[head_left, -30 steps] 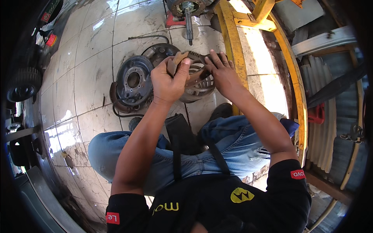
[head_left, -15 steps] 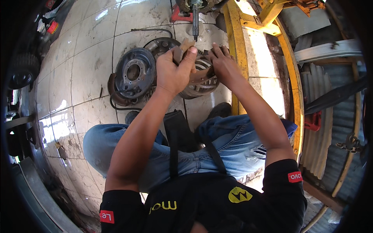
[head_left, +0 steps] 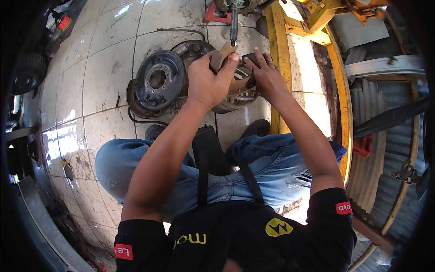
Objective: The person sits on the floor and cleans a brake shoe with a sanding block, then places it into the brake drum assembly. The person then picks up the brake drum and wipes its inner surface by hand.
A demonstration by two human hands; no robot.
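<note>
My left hand (head_left: 209, 78) is closed around a brown flat piece (head_left: 228, 51), thumb pressed on its face; its exact kind does not show. My right hand (head_left: 268, 75) lies over a curved brake shoe (head_left: 243, 85), its fingers bent over the dark end, thumb side partly hidden. Below both hands, a ribbed round metal drum (head_left: 232, 105) rests on the floor. Left of it leans a black brake backing plate (head_left: 174, 76) with a hole in its middle. Another dark round brake part (head_left: 196, 47) lies behind, partly covered by my left hand.
A greasy axle spindle (head_left: 234, 28) points toward my hands from the top, beside a red stand (head_left: 216, 14). The yellow steel frame (head_left: 279, 68) runs along the right. A black hose (head_left: 181, 31) lies on the tiled floor (head_left: 106, 75). Corrugated sheets (head_left: 369, 149) stand farther right.
Both hands have shifted slightly right in the picture, along with the whole scene. The right hand's fingers have lifted a little, showing the dark end beneath them. The left hand keeps its grip.
</note>
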